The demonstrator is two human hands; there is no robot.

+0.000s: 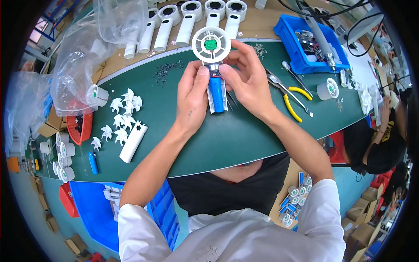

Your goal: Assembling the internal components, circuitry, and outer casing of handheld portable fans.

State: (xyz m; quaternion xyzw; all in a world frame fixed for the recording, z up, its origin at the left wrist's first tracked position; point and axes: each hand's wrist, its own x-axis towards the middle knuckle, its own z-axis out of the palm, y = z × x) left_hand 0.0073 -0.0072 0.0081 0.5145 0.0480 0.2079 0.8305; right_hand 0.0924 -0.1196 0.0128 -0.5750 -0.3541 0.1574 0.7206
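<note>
Between both hands is a white handheld fan (211,45) with its handle facing up uncovered. A green round board shows in the middle of its ring, and a blue cylindrical battery (216,92) lies in the handle. My left hand (192,91) is closed around the left side, thumb beside the small circuit board at the neck. From the right, my right hand (246,78) grips the neck, thumb on the board area and fingers behind the ring. A white handle cover (133,142) lies on the green table to the left, beside several white fan blades (126,107).
Several white fans (191,22) line the back edge. Pliers with yellow handles (290,96) and a soldering-type tool lie right, near a blue bin (297,43) of parts. An electric screwdriver (325,46) hangs over it. A loose blue battery (92,163) and red basket (80,126) sit left.
</note>
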